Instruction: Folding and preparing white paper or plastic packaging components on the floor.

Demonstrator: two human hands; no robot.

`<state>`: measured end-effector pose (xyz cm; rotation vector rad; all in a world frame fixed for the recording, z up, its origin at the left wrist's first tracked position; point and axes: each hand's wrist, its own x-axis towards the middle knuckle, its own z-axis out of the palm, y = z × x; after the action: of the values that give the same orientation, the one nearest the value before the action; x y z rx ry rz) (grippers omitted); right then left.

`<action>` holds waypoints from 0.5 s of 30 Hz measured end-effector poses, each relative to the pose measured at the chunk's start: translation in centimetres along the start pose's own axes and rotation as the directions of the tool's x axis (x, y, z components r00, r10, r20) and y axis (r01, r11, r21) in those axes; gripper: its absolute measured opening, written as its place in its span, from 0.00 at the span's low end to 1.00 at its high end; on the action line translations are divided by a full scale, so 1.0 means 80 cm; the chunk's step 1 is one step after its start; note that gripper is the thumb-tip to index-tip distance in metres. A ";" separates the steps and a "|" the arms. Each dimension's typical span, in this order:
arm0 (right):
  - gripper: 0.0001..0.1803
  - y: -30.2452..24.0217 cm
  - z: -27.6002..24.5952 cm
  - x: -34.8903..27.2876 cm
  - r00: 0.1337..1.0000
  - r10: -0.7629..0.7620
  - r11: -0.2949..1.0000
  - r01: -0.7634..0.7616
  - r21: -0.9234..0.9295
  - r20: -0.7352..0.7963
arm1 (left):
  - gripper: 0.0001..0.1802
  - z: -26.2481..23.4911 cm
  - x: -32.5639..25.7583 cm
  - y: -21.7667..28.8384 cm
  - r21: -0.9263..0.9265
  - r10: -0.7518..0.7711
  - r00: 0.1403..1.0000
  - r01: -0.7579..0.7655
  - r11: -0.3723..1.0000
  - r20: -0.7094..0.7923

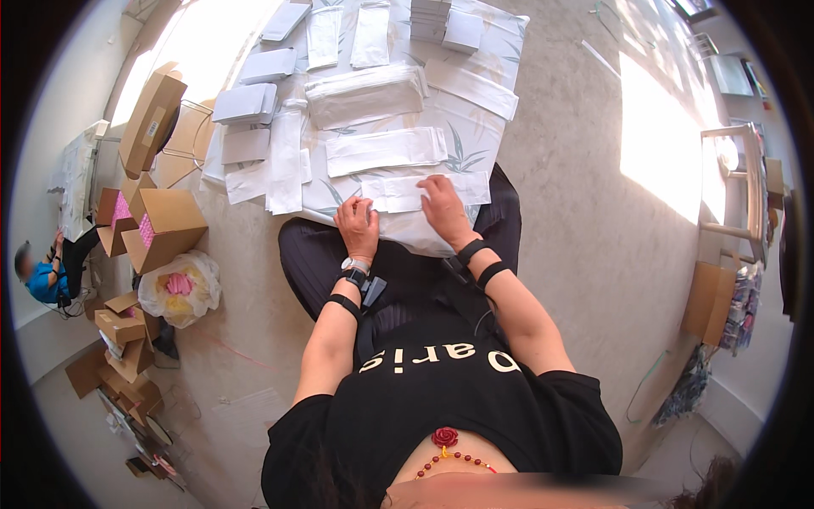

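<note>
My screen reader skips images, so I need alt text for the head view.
Seen from above, a seated person's left hand and right hand press on a flat white packet at a table covered with white packets; cardboard boxes stand left.

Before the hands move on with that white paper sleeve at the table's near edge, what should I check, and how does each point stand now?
1. Left hand on the sleeve's left end: ok, it rests there.
2. Right hand on the white paper sleeve: ok, palm down.
3. Sleeve flat on the leaf-print cloth: ok.
4. Sleeve filled or sealed: cannot tell.
5. Stack of white sleeves just beyond the hands: ok, apart from them.
6. Open cardboard box on the floor to the person's left: ok, beside the table.
</note>
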<state>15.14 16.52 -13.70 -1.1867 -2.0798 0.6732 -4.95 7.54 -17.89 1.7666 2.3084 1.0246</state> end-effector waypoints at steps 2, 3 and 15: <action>0.18 -0.009 0.013 -0.001 0.991 -0.073 0.997 0.071 0.023 0.110 | 0.16 -0.001 0.001 0.002 -0.004 -0.007 1.000 0.007 1.000 0.001; 0.18 -0.011 0.017 0.000 0.991 -0.074 0.997 0.072 0.024 0.110 | 0.16 -0.001 0.001 0.002 -0.011 -0.001 1.000 0.001 1.000 -0.003; 0.21 0.022 0.006 0.008 0.995 0.047 0.924 -0.079 -0.375 -0.093 | 0.14 0.000 0.001 -0.002 -0.015 0.048 0.999 -0.048 0.999 0.021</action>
<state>15.49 17.83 -15.08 -1.4704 -2.1693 0.2456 -5.11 7.60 -17.95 1.8267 2.2507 1.0218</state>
